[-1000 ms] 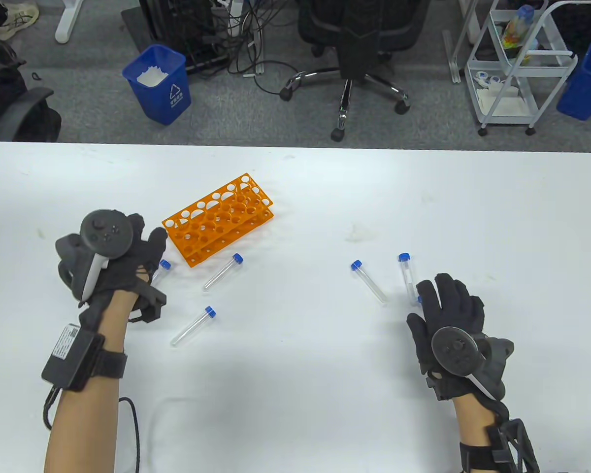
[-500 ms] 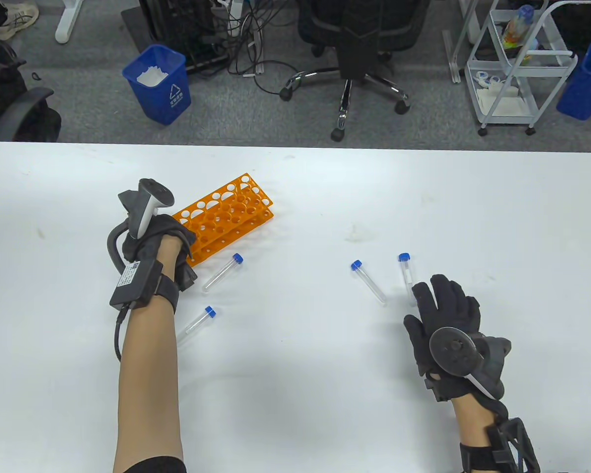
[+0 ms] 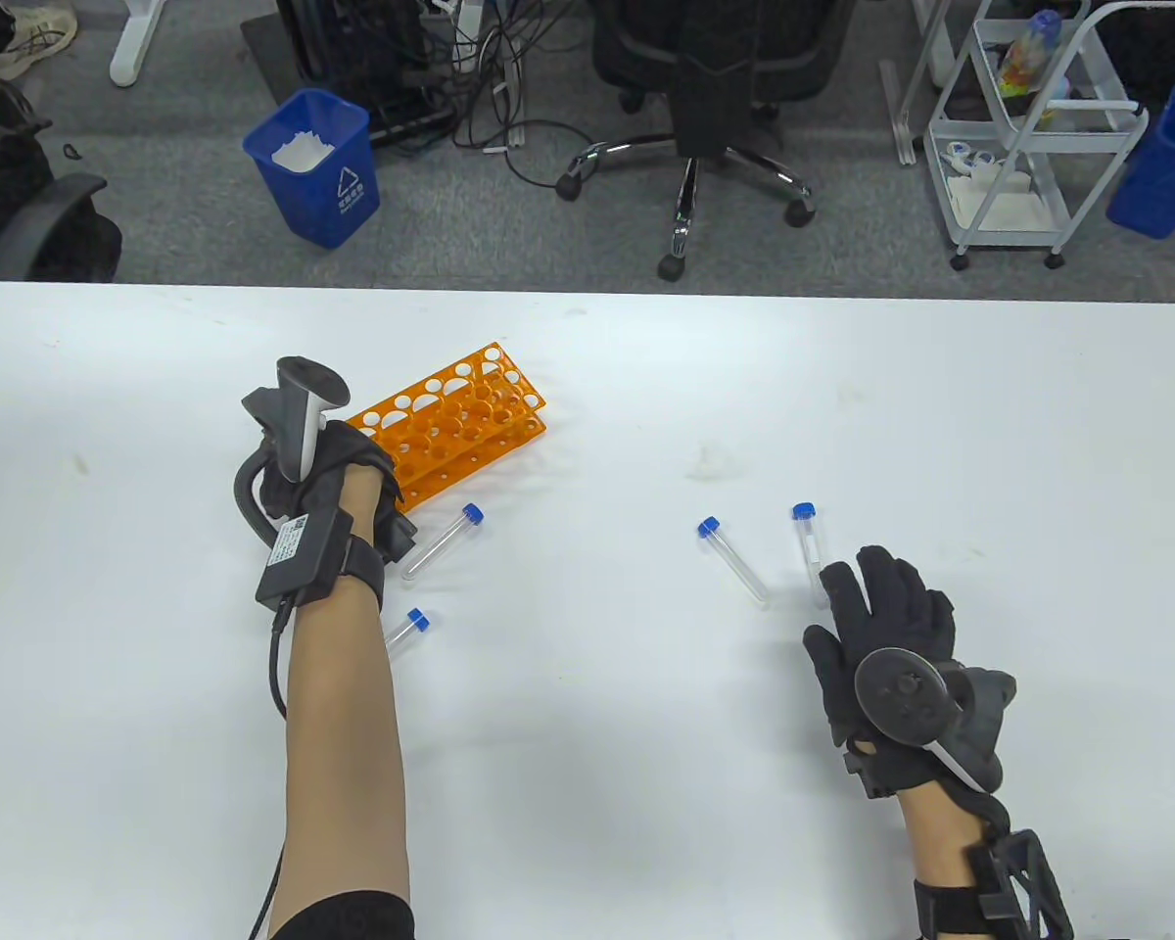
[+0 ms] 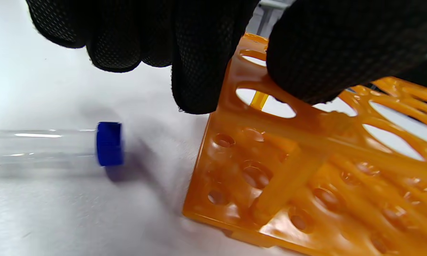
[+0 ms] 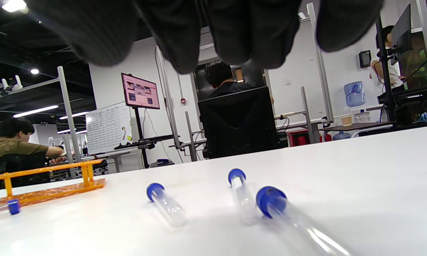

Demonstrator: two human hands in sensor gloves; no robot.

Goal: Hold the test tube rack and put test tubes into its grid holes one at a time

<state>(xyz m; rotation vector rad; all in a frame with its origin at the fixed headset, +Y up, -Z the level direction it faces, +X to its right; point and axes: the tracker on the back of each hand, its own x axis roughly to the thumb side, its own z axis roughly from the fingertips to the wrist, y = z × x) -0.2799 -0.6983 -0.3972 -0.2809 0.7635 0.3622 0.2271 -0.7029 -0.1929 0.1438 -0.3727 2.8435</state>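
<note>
The orange test tube rack [image 3: 465,411] lies at an angle left of the table's middle. My left hand [image 3: 357,465] grips its near left end; in the left wrist view the thumb [image 4: 306,57] presses on the top plate and the fingers [image 4: 195,71] touch the end wall of the rack [image 4: 306,177]. A blue-capped tube [image 4: 108,144] lies right beside that end. Two more tubes [image 3: 441,541] [image 3: 406,627] lie near my left forearm. My right hand [image 3: 886,597] rests flat and open on the table, holding nothing. Two tubes [image 3: 734,558] [image 3: 808,543] lie just beyond it, and a third [image 5: 288,217] shows under its fingers.
The white table [image 3: 587,783] ends at a far edge with an office chair [image 3: 705,108], a blue bin [image 3: 318,166] and a white cart [image 3: 1028,137] on the floor behind it.
My left hand moved right from the table beside the rack, turned on edge and took hold of the rack's near left end. The rack shifted slightly. My right hand barely moved.
</note>
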